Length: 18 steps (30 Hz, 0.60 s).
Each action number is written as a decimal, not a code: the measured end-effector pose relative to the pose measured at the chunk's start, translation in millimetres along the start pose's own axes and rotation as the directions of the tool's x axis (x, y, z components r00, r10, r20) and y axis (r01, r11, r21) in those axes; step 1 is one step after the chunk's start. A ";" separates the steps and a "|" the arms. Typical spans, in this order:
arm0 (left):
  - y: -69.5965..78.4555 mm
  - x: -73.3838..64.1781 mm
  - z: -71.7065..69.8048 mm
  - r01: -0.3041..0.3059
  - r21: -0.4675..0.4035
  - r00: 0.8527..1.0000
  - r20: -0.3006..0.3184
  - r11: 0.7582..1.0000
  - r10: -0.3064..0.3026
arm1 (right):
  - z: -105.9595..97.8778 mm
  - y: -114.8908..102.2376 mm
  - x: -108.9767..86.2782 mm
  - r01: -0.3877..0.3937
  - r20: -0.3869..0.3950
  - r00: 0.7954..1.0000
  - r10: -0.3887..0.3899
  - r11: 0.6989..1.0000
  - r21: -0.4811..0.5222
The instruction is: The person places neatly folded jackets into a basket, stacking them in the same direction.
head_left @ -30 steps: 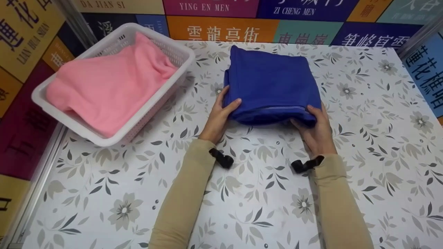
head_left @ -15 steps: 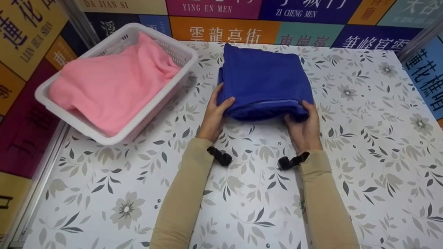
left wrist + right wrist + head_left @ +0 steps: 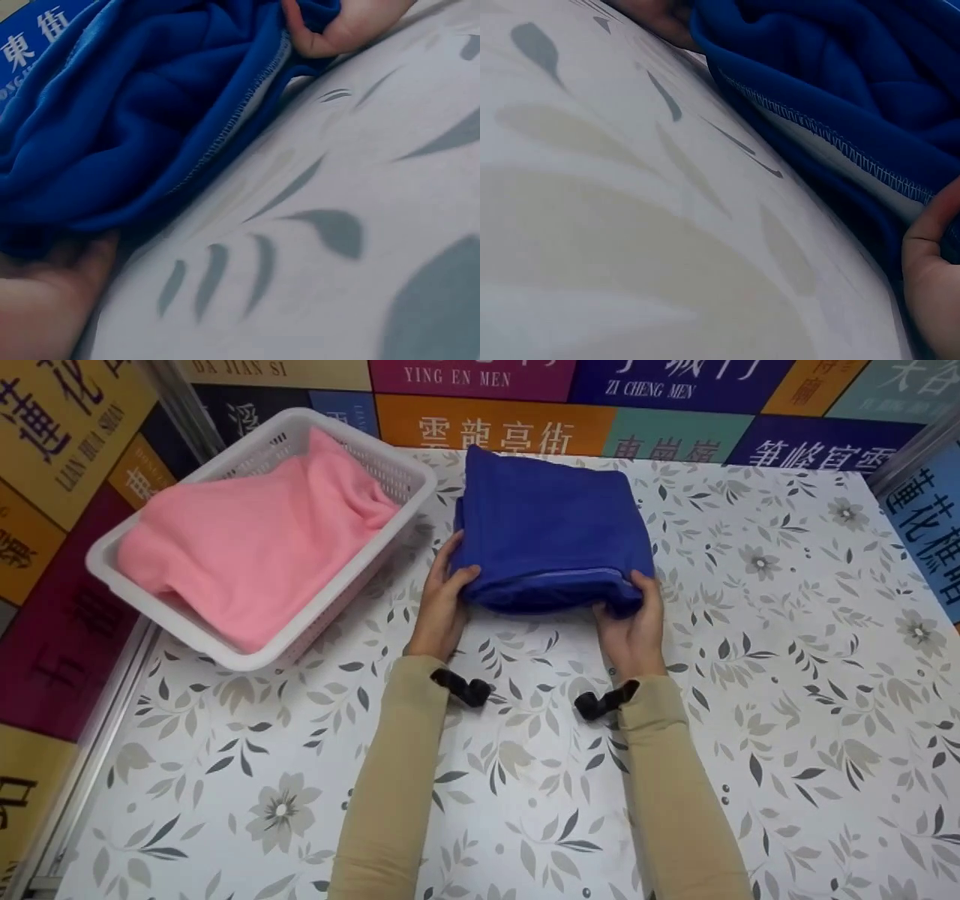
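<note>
A folded blue garment (image 3: 555,521) lies toward the back of the table, a pale stitched seam along its near edge. My left hand (image 3: 442,611) grips its left near corner, thumb on top and fingers around the side. At the right near corner my right hand (image 3: 636,626) holds the cloth between thumb and fingers. In the left wrist view the layered folds of the blue garment (image 3: 157,112) show from the front. The right wrist view shows its stitched hem beside my right thumb (image 3: 937,225). The fingers under the cloth are partly hidden.
To the left stands a white plastic basket (image 3: 330,600) with a pink cloth (image 3: 240,540) heaped inside. Panels with printed lettering (image 3: 495,431) wall the back and sides. The table (image 3: 787,682) has a leaf and flower cover.
Both hands have shifted the blue garment to the left and slightly back, toward the basket, still holding its two near corners. The pink cloth stays in the basket.
</note>
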State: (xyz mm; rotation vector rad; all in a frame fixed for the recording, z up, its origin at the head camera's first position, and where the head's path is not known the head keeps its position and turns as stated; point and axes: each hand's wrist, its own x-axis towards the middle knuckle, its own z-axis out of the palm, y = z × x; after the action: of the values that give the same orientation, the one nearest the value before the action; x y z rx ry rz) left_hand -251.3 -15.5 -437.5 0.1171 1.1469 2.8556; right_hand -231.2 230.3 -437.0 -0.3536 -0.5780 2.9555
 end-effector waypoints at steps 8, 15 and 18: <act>-5.5 11.1 -19.9 -0.021 -0.022 1.000 -0.009 1.000 0.021 | 5.2 11.3 3.1 -0.028 -0.038 0.999 0.029 0.999 0.029; 4.0 0.6 -11.4 -0.010 -0.109 0.999 0.039 0.994 0.014 | 7.3 11.5 4.1 -0.006 -0.065 0.998 0.007 1.000 0.018; 9.1 -2.6 -8.9 -0.008 -0.156 0.997 0.072 0.988 0.019 | 8.9 11.1 3.8 0.021 -0.061 0.998 -0.021 1.000 -0.005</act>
State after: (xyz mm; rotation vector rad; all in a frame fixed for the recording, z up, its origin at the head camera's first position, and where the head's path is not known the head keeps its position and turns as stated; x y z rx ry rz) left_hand -249.8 -28.4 -437.8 0.2199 0.9104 2.9126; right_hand -237.8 217.4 -434.0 -0.4340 -0.5768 2.9127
